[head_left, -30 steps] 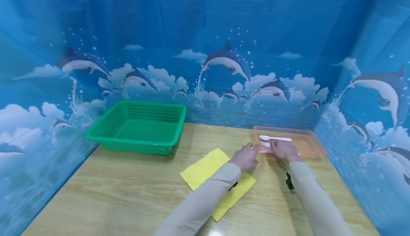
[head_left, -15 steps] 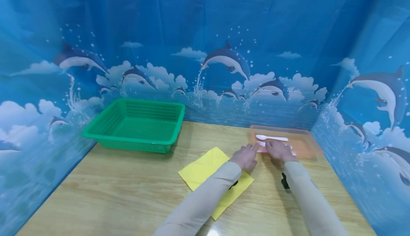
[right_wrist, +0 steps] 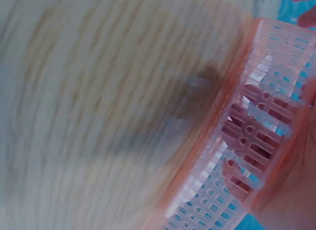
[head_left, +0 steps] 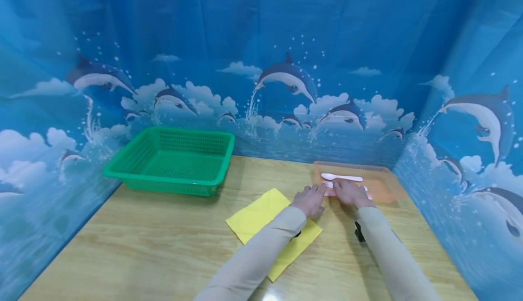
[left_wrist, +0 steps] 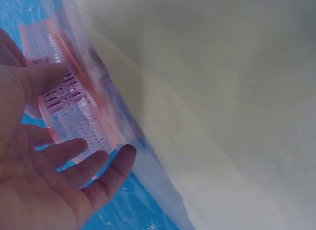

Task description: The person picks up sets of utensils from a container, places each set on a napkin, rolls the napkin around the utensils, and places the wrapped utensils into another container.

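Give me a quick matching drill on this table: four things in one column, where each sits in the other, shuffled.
Things:
1. green basket
2. yellow cloth
3. orange tray
4. white spoon

Places:
A. inside the orange tray
B. far left of the table, by the backdrop
C. flat on the wood, under the left forearm
D. far right of the table, at both hands

Pairs: 1-B, 2-C, 3-D, 4-A

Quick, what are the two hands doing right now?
Left hand: open, fingers by the orange tray.
Right hand: reaching into the tray; grip cannot be told.

Orange mesh tray (head_left: 384, 187) flat on table, rt rear; white plastic spoons (head_left: 341, 177) inside.
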A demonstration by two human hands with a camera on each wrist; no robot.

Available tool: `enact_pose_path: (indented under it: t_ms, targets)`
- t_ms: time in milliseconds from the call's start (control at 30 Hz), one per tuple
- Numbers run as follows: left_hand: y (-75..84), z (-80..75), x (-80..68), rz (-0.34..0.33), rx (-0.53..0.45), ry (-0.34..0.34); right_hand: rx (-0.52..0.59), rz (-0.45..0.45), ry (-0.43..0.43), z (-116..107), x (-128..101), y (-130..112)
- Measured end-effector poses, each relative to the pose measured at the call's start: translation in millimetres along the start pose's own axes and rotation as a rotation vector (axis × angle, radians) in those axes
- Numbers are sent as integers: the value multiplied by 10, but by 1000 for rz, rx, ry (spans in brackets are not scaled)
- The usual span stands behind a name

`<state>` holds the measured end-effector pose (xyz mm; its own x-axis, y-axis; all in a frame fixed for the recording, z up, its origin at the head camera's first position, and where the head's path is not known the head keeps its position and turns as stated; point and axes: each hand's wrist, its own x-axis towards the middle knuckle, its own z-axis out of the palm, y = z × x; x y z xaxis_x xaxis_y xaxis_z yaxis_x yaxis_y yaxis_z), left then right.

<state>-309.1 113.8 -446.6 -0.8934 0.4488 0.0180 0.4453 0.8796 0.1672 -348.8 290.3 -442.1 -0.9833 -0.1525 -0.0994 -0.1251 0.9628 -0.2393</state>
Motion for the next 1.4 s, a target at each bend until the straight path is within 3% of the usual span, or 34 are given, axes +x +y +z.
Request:
enact_pose_path:
  t_ms: [567,867,1000,1400]
  targets:
    - [-4,-80,-24,-21,4,-39,-56,-7,-54,10,92,1]
    - [58,-166,-101,-33,9,-78,-72,-27,-5,80,77,47]
    - [82,-174,-111,-30,21,-98,-59,-37,57,118,58,77]
    - [75,-146,-71,-35,24,-100,63,-21,196,133,68,91]
